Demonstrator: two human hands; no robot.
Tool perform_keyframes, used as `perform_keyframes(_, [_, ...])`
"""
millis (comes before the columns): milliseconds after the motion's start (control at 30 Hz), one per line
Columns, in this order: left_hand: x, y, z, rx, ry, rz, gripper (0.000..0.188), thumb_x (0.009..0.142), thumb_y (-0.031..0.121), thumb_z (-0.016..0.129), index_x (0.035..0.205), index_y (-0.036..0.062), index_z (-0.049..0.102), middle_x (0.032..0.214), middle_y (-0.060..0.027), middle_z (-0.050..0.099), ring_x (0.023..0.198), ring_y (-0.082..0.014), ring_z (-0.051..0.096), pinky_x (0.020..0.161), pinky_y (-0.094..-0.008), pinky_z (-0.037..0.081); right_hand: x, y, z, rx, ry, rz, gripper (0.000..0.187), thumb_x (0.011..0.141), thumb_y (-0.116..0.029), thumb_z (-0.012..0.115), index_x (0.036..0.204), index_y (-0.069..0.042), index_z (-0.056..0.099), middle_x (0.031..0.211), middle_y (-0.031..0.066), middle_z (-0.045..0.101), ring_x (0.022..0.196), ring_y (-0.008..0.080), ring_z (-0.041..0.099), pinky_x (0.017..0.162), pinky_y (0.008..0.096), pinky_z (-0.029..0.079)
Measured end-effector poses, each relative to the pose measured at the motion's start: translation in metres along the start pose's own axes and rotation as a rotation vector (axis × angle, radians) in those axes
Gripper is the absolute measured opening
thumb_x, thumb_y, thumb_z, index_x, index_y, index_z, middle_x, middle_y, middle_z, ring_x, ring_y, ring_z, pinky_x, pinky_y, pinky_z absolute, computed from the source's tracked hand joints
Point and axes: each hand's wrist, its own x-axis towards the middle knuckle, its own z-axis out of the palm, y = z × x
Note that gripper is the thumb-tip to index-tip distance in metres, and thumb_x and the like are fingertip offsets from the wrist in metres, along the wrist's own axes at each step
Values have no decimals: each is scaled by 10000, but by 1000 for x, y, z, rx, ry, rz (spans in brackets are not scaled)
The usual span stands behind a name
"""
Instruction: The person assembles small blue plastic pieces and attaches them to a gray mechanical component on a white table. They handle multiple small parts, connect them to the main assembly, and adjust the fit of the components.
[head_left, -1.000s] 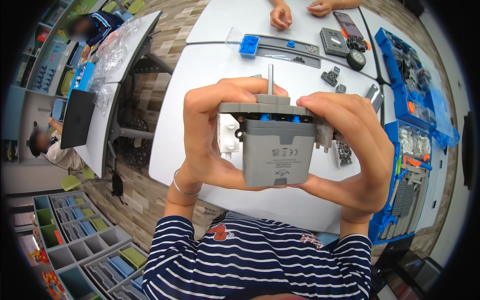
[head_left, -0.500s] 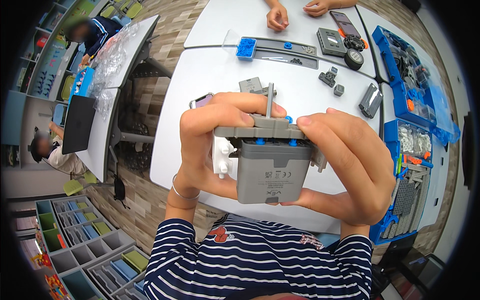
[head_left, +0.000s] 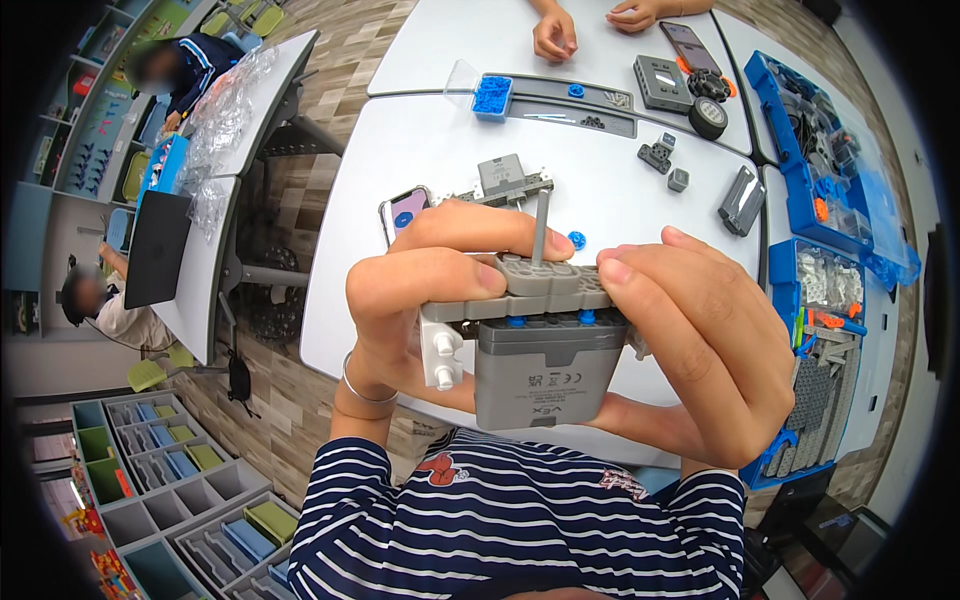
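A boxy grey plastic motor [head_left: 545, 388] under a flat grey plastic beam [head_left: 545, 304] sits between the left hand [head_left: 398, 298] at nine o'clock and right hand [head_left: 700, 345] at three, both grasping the pair above the white desk [head_left: 340, 285]. It is lower in view than half a second ago. A straight grey metal shaft [head_left: 540, 230] points to twelve; the beam's long axis runs nine-to-three.

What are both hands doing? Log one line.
left hand: holds grey block assembly | right hand: holds its other side | metal shaft: sticks up on top
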Motion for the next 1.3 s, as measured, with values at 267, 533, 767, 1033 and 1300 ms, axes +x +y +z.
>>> perform_keyframes(267, [1,5,6,41,30,-21,842,653,253,1020,1278,120,472,1256,-259,691,1137,-333,708,940,-410,559,1,10,-1,20,12,-49,786,582,-241,1001,1254,41,708,1129,190,766,1053,325,760,972,514,612])
perform_keyframes(533, [7,10,3,98,14,-9,837,632,217,1017,1300,99,528,1265,-259,699,1135,-342,708,937,-414,564,2,14,7,13,86,-34,747,581,-287,989,1198,48,734,1082,188,782,1023,342,765,975,488,615])
perform_keyframes(767, [8,15,3,151,38,-32,823,606,203,1019,1282,92,562,1259,-250,715,1088,-358,733,947,-440,570,3,14,9,32,93,-19,777,567,-368,970,1184,44,738,1076,186,782,1023,345,763,940,462,617])
perform_keyframes(1033, [7,9,-2,46,9,-33,838,594,210,1017,1290,79,569,1293,-260,708,1149,-358,715,964,-440,565,3,18,14,94,131,-28,762,555,-296,980,1189,45,731,1085,189,772,990,343,754,838,407,601])
perform_keyframes(1300, [3,-1,2,-64,55,-18,859,599,202,1023,1303,67,549,1301,-283,689,1168,-350,713,978,-427,577,2,18,15,88,150,-28,718,549,-151,973,1200,26,728,1104,178,759,977,321,743,815,391,597])
